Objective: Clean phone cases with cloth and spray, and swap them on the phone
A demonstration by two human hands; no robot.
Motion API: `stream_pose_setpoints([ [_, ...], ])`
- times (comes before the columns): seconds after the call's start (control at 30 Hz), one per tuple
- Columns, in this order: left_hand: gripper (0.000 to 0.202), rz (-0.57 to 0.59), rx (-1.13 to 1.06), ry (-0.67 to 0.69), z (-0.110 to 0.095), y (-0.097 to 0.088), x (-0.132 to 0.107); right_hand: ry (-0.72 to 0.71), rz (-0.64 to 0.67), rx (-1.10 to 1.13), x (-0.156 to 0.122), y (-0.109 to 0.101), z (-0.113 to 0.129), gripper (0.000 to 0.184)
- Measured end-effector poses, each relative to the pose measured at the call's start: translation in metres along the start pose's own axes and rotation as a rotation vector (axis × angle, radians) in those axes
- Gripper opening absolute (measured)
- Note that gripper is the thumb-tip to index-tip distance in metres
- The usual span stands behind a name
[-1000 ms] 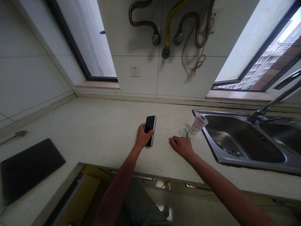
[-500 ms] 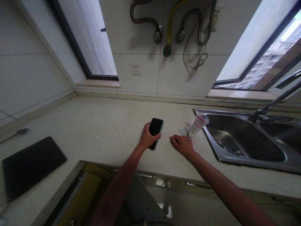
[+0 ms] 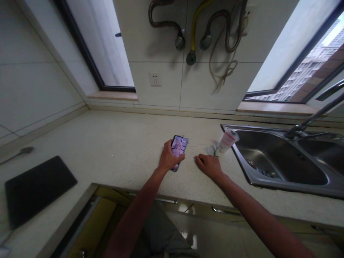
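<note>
My left hand (image 3: 168, 157) is wrapped round a smartphone (image 3: 177, 146), thumb along its near right edge, just above the counter or resting on it; I cannot tell which. The phone's screen is lit with a pinkish-purple picture. To the right, my right hand (image 3: 209, 165) rests on the counter with its fingers curled closed. A small dark spot shows between its thumb and forefinger, too small to name. Right beyond that hand stands a clear plastic cup (image 3: 228, 139) with red print, tilted in the view, beside a crumpled whitish piece (image 3: 211, 149) on the counter.
A steel double sink (image 3: 279, 157) with a faucet (image 3: 303, 125) is set into the pale countertop (image 3: 129, 143) at right. A black flat panel (image 3: 40, 191) lies at left. Hoses and a yellow pipe (image 3: 193, 32) run down the wall above a socket (image 3: 155, 79). Drawers sit below the counter edge.
The phone's screen has gone from dark to lit, showing a pinkish-purple picture. Both hands have stayed in nearly the same place.
</note>
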State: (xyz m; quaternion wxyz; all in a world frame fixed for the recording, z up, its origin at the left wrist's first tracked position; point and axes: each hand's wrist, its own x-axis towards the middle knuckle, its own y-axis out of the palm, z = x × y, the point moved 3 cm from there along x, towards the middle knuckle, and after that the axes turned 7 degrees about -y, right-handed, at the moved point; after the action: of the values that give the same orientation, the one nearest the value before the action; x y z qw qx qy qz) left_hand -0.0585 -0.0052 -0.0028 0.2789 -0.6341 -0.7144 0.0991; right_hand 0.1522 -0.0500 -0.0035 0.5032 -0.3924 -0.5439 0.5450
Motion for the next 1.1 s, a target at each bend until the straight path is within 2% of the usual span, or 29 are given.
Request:
stream_pose_setpoints([
  [0.27, 0.083, -0.004, -0.077, -0.065, 0.003, -0.002, 0.003, 0.01, 0.029, 0.003, 0.0, -0.001, 0.0, 0.046],
  [0.53, 0.08, -0.041, -0.334, -0.149, 0.007, -0.002, 0.008, 0.002, 0.013, 0.012, -0.001, 0.0, -0.001, 0.047],
  [0.8, 0.083, -0.049, -0.31, -0.134, 0.0, -0.004, 0.002, 0.0, 0.004, 0.035, -0.001, -0.003, 0.0, 0.047],
  [0.9, 0.087, -0.02, -0.448, -0.196, 0.0, -0.001, 0.004, 0.007, -0.004, 0.049, -0.001, -0.001, -0.002, 0.047],
  [1.0, 0.078, 0.033, -0.698, -0.315, 0.002, 0.002, 0.009, 0.022, -0.019, 0.106, 0.001, 0.001, -0.007, 0.048],
  [1.1, 0.067, 0.104, -0.902, -0.426, 0.003, 0.004, 0.013, 0.019, -0.065, 0.339, 0.003, 0.002, -0.01, 0.048],
])
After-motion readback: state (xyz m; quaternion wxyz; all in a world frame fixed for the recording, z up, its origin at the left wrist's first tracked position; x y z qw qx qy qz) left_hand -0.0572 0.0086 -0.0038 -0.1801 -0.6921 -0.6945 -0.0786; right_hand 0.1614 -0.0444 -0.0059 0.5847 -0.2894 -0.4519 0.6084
